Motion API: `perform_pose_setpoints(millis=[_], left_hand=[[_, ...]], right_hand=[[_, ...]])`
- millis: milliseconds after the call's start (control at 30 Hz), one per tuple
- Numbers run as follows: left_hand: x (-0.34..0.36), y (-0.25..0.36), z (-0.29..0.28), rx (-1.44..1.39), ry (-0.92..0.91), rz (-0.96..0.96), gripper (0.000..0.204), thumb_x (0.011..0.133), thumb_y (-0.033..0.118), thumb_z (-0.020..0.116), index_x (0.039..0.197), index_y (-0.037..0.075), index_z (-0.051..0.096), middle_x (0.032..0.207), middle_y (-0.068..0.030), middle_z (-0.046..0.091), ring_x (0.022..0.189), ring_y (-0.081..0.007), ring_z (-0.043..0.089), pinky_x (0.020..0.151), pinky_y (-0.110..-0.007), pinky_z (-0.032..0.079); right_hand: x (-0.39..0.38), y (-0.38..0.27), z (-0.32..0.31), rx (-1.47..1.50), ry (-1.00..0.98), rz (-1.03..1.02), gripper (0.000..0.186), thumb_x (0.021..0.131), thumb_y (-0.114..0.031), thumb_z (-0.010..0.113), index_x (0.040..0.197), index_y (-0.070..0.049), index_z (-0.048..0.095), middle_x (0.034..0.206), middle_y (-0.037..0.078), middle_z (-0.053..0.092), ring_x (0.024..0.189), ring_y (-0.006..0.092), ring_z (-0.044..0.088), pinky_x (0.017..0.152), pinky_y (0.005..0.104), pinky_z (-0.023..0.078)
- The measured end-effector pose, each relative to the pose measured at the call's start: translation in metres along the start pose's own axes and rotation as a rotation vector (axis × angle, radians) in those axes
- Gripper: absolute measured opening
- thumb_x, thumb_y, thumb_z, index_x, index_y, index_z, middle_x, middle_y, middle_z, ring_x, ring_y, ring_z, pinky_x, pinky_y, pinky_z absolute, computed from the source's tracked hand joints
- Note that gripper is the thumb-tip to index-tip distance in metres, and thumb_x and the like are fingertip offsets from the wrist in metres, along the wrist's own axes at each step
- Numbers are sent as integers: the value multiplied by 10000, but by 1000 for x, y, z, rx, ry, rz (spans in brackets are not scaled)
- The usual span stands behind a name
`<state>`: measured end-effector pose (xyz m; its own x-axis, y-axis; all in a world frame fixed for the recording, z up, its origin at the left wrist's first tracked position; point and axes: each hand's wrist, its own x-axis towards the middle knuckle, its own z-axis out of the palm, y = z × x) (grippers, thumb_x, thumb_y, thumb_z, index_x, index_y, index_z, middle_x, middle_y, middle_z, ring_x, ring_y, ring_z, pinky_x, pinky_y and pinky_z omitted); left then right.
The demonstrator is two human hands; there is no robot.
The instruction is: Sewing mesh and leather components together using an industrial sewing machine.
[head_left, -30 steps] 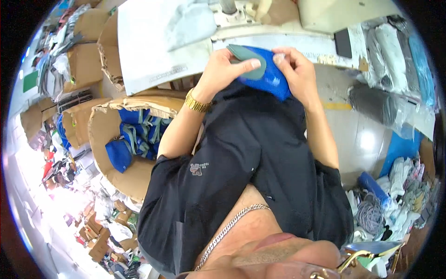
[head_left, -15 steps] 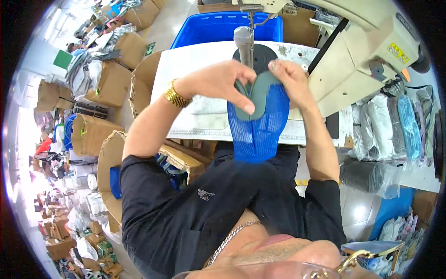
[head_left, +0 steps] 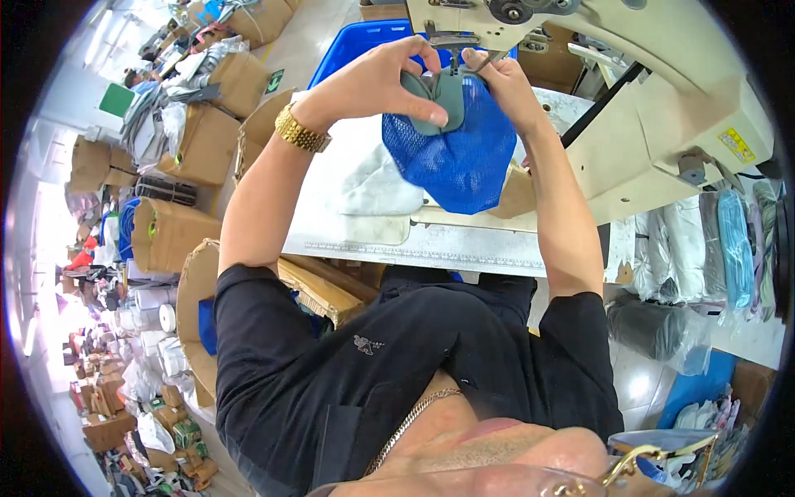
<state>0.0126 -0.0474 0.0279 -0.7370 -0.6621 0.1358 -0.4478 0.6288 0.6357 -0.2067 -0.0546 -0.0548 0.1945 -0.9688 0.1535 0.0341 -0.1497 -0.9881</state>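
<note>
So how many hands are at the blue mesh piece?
2: the left hand, on the green trim, and the right hand, by the upper right edge of the blue mesh piece. No third hand shows there, and none seems hidden.

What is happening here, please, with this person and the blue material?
A person holds a blue mesh piece with a grey-green band in both bare hands, over a white table. The left hand grips the band; the right hand is at the upper right edge. That edge is close to the needle area of a sewing machine; whether it lies under the foot, I cannot tell.
</note>
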Motion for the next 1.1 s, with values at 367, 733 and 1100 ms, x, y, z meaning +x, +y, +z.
perform_pose_setpoints(millis=[367,733,1100], left_hand=[[-2,-13,23,-166,368,28,344,736,307,838,909,64,666,795,-4,653,724,-83,568,649,-235,460],[-8,-10,42,-256,498,19,163,798,154,782,878,45,690,754,17,664,673,-24,568,599,-178,453],[0,1,59,-198,718,50,136,802,144,771,859,33,716,736,-5,681,652,-35,581,583,-188,465]], right_hand=[[-121,-86,32,-387,94,-720,183,876,-115,654,1033,-26,682,912,79,680,817,187,663,675,309,508],[-84,-21,28,-317,333,-428,237,828,-97,710,1058,-42,689,826,19,625,768,100,576,687,244,453],[-59,-30,25,-190,438,-342,208,816,-168,758,919,7,717,616,-40,507,624,43,457,588,205,379]])
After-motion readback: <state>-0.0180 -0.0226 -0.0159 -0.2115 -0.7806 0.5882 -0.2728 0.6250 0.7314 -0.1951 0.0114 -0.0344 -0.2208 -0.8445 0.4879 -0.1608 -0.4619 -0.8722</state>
